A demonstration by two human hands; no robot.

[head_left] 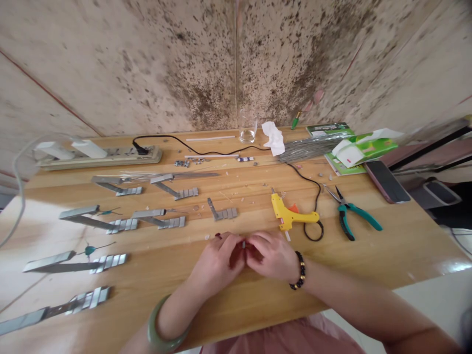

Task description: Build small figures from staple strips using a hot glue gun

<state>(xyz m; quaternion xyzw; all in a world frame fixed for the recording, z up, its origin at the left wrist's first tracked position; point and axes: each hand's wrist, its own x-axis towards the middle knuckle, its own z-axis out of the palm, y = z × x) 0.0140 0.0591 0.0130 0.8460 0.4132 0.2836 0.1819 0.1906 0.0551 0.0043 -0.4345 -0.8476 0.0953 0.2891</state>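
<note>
My left hand [220, 260] and my right hand [270, 255] meet above the front middle of the wooden table. Their fingertips pinch a small grey piece [244, 244] between them; most of it is hidden by the fingers. Just beyond my hands stands a small L-shaped grey strip piece [225, 213]. Right of them lies a yellow glue gun [291, 215], its nozzle pointing away from me. Farther right rest long-nose pliers [350, 209] with teal and black handles, their jaws slightly apart.
Several folded grey strip pieces [83, 264] stand in rows on the left. At the back are a power strip [147, 156], a glass [248, 129], crumpled tissue [273, 137] and a bundle of wires [309, 147]. A phone [387, 182] lies at the right edge. The glue gun's black cord [320, 191] loops behind it.
</note>
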